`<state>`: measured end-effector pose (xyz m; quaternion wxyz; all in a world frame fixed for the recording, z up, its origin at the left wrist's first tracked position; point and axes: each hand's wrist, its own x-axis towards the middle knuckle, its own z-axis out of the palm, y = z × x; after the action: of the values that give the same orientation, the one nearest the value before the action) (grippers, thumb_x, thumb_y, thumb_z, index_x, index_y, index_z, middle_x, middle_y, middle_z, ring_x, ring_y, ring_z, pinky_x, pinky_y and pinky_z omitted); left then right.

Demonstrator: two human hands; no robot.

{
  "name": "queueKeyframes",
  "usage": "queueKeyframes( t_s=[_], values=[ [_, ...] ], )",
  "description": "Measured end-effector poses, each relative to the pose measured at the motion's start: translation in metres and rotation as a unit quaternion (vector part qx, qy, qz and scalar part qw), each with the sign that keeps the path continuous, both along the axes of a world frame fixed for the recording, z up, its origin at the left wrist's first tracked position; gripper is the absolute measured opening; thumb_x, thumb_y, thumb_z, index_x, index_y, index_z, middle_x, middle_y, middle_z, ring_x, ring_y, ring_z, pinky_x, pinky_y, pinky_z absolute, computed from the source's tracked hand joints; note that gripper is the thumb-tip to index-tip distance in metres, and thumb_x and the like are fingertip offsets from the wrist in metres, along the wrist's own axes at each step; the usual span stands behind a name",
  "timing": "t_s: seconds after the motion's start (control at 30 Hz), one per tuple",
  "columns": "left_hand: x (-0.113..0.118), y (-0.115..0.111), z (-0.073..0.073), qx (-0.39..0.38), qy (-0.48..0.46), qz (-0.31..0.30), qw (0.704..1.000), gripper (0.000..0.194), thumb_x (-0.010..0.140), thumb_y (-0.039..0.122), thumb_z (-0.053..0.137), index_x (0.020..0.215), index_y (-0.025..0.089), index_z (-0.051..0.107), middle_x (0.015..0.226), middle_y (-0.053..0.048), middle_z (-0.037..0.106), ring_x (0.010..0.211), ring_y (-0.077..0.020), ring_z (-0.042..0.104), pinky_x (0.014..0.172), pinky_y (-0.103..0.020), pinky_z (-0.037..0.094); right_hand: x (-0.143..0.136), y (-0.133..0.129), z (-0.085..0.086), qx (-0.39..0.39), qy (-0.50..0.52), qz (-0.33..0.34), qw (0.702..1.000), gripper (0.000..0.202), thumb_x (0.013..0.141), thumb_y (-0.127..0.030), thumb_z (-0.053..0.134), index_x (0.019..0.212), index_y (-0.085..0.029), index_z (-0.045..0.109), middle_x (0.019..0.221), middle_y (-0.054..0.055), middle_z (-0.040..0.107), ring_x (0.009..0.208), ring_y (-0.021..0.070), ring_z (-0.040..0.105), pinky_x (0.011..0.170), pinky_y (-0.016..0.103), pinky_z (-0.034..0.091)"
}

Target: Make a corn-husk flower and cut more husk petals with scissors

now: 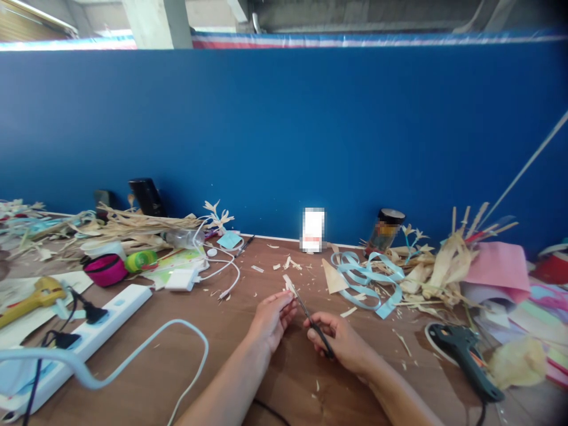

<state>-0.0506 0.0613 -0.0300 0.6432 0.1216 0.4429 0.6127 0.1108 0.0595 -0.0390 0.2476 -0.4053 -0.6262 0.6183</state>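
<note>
My left hand (274, 319) pinches a small pale strip of dried husk (287, 281), whose end sticks up beyond the fingertips. In my right hand (339, 340) is a pair of dark scissors (316, 326), gripped by the handles. The blades point up and left and meet the strip just by my left fingertips. Whether the blades are parted is too small to tell. Several pale scraps (290, 264) lie on the brown table (284, 390) beyond and around my hands.
A dark glue gun (465, 355) rests at the right, below husks (448, 266) and pink paper (499, 269). Blue ribbon (370, 278) curls beside a lidded jar (385, 231). At left are a power strip (106, 325), a charger (183, 278) with cables and a yellow glue gun (38, 299).
</note>
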Motion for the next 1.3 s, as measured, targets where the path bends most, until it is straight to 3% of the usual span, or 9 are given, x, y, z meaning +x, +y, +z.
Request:
queueKeyframes(
  t_s=[1.3],
  values=[
    [0.0,0.0013,-0.0013,-0.01,0.004,-0.002,1.0,0.006,0.069,0.01,0.062,0.074,0.009,0.061,0.066,-0.005,0.064,0.054,-0.0072,0.059,0.052,-0.016,0.05,-0.0016,0.0013,-0.0022,0.007,0.008,0.003,1.0,0.031,0.072,-0.041,0.058,0.09,-0.016,0.055,0.055,-0.004,0.051,0.046,0.0062,0.043,0.044,0.017,0.033]
  ],
)
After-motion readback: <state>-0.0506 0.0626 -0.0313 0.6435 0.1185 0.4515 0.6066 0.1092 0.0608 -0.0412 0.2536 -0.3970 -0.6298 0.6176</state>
